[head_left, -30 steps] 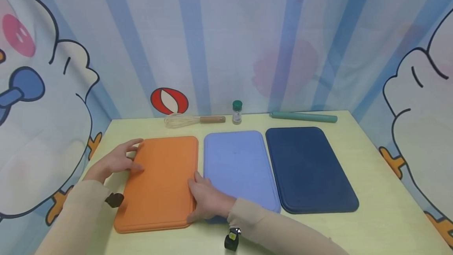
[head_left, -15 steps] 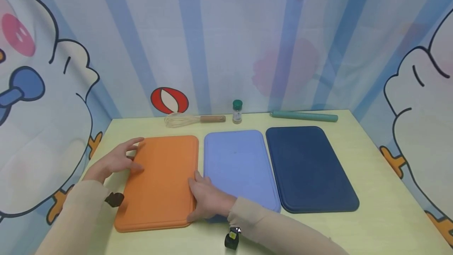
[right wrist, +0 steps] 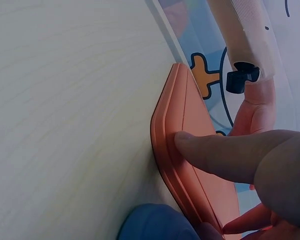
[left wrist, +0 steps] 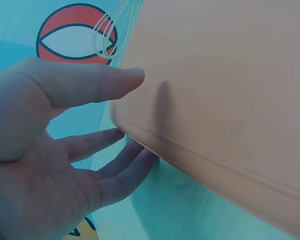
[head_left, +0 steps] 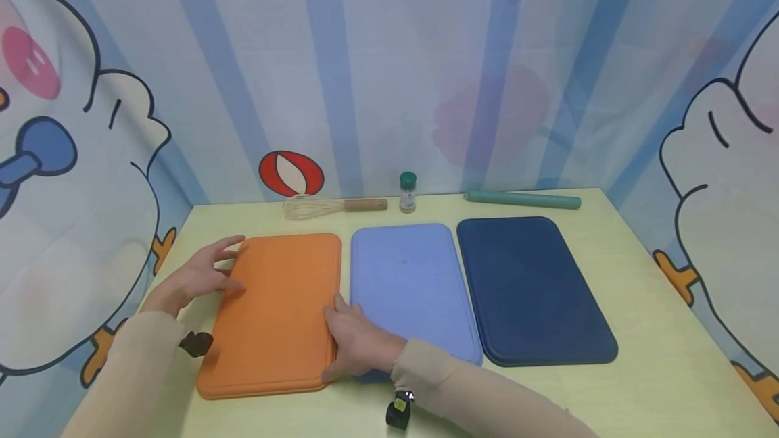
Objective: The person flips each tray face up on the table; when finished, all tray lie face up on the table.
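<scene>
In the head view an orange cutting board (head_left: pixel 274 316) lies flat on the left of the table. My left hand (head_left: pixel 203 274) is at its left edge, fingertips at the rim; in the left wrist view the thumb (left wrist: pixel 102 81) hovers over the top face and casts a shadow on it. My right hand (head_left: pixel 359 340) rests on the board's right edge near the front corner, fingers spread. The right thumb (right wrist: pixel 210 152) touches the rim in the right wrist view. A periwinkle board (head_left: pixel 404 276) sits beside it, partly behind the right hand, and a navy board (head_left: pixel 535 289) lies further right.
Along the back edge of the pale yellow table (head_left: pixel 645 330) lie a whisk (head_left: pixel 341 205), a small green-capped jar (head_left: pixel 408 193) and a green rolling pin (head_left: pixel 522 200). A printed cloth (head_left: pixel 402 73) hangs behind and at both sides.
</scene>
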`<state>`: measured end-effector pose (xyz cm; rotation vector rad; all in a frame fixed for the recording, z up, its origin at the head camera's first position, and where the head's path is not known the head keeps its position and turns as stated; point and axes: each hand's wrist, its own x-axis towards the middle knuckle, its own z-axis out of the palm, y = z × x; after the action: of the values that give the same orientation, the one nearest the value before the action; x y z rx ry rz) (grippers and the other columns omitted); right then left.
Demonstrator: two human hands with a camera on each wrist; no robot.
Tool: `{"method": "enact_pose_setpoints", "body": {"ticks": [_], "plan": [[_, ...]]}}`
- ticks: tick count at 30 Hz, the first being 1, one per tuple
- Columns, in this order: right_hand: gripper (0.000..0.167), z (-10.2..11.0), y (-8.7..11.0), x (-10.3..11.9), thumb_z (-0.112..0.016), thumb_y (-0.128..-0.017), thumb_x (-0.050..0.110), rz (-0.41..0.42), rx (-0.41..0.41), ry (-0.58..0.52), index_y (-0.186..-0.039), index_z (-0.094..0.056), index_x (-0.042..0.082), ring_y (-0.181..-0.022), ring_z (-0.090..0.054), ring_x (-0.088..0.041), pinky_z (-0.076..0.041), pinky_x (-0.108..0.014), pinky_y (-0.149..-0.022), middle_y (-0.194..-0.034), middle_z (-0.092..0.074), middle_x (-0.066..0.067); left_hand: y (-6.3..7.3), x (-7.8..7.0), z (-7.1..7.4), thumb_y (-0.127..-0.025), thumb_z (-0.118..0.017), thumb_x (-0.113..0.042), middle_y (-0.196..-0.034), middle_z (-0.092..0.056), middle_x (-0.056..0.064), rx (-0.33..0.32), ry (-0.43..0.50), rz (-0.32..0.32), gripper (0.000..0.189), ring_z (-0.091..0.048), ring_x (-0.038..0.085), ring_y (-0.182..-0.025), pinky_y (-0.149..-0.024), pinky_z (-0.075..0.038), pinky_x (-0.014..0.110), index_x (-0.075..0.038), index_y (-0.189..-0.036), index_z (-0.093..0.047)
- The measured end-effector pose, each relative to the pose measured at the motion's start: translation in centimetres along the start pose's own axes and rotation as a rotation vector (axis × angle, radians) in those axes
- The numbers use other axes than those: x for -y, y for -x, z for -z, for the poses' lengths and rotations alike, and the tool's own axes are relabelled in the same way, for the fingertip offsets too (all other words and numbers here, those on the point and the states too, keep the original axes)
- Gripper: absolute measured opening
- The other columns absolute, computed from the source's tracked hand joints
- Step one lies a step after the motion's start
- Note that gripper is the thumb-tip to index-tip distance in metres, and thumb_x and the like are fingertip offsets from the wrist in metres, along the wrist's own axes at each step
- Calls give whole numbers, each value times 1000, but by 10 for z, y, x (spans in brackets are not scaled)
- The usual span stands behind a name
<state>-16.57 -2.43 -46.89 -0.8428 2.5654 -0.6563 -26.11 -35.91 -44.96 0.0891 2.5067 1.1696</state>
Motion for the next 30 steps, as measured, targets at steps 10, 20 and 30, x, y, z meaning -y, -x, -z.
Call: {"method": "enact_pose_setpoints", "body": {"ticks": [10, 20, 30], "plan": [[113, 0, 0, -2, -97, -76, 35, 13, 2, -15, -160, -34, -5, -148, -36, -42, -40, -38, -119, -171, -17, -28, 2, 9, 1, -90, -81, -2, -162, -27, 38, -24, 52, -6, 102, -43, 61, -139, -102, -55, 56, -7, -169, -16], [115, 0, -1, -2, -97, -76, 33, -3, 16, -40, -162, -31, -4, -152, -31, -43, -38, -40, -122, -172, -14, -27, 6, 12, 10, -90, -79, 1, -165, -23, 35, -9, 122, -45, 99, -32, 62, -146, -97, -60, 47, -6, -168, -19], [115, 2, -2, -1, -97, -76, 33, -33, 26, -87, -164, -29, -1, -156, -25, -43, -34, -43, -124, -174, -11, -24, 12, 6, 14, -92, -80, -9, -158, -40, 36, -38, 45, -59, 90, -42, 54, -144, -107, -51, 59, -5, -166, -28]]}}
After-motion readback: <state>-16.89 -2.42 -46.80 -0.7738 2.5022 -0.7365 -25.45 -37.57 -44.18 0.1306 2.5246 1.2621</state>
